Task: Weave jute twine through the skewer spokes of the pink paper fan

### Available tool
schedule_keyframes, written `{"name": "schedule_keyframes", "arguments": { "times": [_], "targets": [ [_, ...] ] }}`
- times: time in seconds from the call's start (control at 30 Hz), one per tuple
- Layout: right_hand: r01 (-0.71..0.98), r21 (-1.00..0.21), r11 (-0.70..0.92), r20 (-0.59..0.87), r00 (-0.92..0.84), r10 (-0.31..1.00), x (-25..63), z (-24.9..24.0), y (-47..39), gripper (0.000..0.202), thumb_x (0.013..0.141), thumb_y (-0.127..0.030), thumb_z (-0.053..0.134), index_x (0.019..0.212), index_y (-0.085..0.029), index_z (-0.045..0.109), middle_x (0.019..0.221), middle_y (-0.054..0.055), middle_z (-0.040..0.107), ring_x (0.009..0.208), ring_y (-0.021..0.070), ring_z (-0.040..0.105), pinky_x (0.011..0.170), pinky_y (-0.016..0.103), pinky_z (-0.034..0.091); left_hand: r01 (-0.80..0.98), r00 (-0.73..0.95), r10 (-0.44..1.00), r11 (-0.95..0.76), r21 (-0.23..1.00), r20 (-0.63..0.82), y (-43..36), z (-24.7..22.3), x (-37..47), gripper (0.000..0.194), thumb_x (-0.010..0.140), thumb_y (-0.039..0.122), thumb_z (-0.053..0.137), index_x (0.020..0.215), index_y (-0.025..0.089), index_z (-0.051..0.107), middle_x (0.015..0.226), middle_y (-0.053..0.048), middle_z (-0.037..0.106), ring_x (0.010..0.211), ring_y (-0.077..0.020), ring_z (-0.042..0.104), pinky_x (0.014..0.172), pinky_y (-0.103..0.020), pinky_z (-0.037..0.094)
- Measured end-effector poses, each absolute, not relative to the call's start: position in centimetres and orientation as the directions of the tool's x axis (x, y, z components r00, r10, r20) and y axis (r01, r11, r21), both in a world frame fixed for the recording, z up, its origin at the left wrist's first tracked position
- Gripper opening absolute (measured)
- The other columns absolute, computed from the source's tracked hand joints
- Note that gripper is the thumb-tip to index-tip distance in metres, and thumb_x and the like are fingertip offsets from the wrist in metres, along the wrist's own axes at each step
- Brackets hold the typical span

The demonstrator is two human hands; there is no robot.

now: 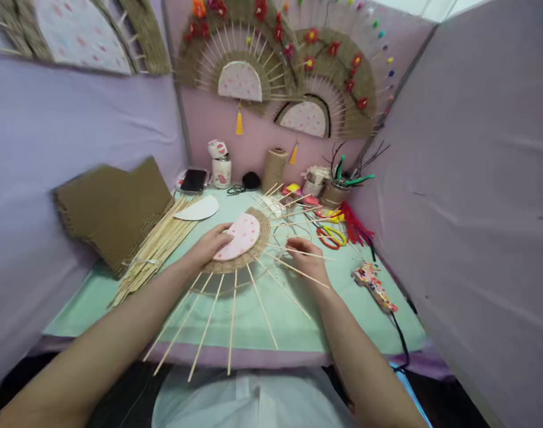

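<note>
Hands at work on a half-round stick fan

Left hand (211,242) is lying flat, fingers spread open and loosely curved, pressing on the near edge of the pink dotted half-circle (239,235). That half-circle is sitting on a woven twine disc (259,246) in the middle of the green table (93,297), with bamboo sticks (232,321) fanning out from it toward the person. Right hand (303,257) is resting just beside the disc, its fingers bent together and touching a thin stick (298,252) that is crossing over them; whether it is pinching the stick cannot be told. Scissors (331,236) are lying near this hand, a glue gun (373,287) farther right, and a bundle of loose sticks (157,246) left of the disc.
</note>
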State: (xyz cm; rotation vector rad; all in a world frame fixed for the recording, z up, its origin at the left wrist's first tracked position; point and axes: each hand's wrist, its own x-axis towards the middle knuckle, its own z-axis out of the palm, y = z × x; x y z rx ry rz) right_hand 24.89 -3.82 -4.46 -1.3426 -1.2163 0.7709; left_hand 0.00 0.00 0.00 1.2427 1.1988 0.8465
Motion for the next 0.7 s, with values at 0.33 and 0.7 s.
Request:
{"name": "schedule_keyframes", "arguments": {
  "times": [0.33, 0.7],
  "targets": [
    [0.124, -0.946, 0.298, 0.316, 0.162, 0.935, 24.5, -4.2, -4.0, 0.046, 0.068, -0.029, 0.067, 0.112, -0.027, 0.054, 0.123, 0.005, 0.053, 0.114, 0.0206, 0.049, 0.095, 0.039, 0.040, -0.084, 0.459, 0.861, 0.287, 0.954, -0.219, -1.3, 0.0, 0.6, 0.048, 0.066, 0.035, 0.071, 0.107, 0.016, 0.054, 0.090, -0.004, 0.067, 0.064, -0.0115, 0.060, 0.057, -0.021, 0.047],
    [0.033, -0.976, 0.215, 0.217, 0.050, 0.975, 24.5, -3.6, -4.3, 0.029, 0.071, -0.033, 0.066, 0.097, -0.021, 0.065, 0.102, 0.007, 0.066, 0.095, 0.0210, 0.060, 0.086, 0.037, 0.045, -0.062, 0.550, 0.811, 0.280, 0.958, -0.201, -1.2, -0.7, 0.3, 0.045, 0.069, 0.036, 0.070, 0.106, 0.019, 0.053, 0.084, -0.001, 0.065, 0.063, -0.0108, 0.060, 0.055, -0.019, 0.045]
  ]
}}
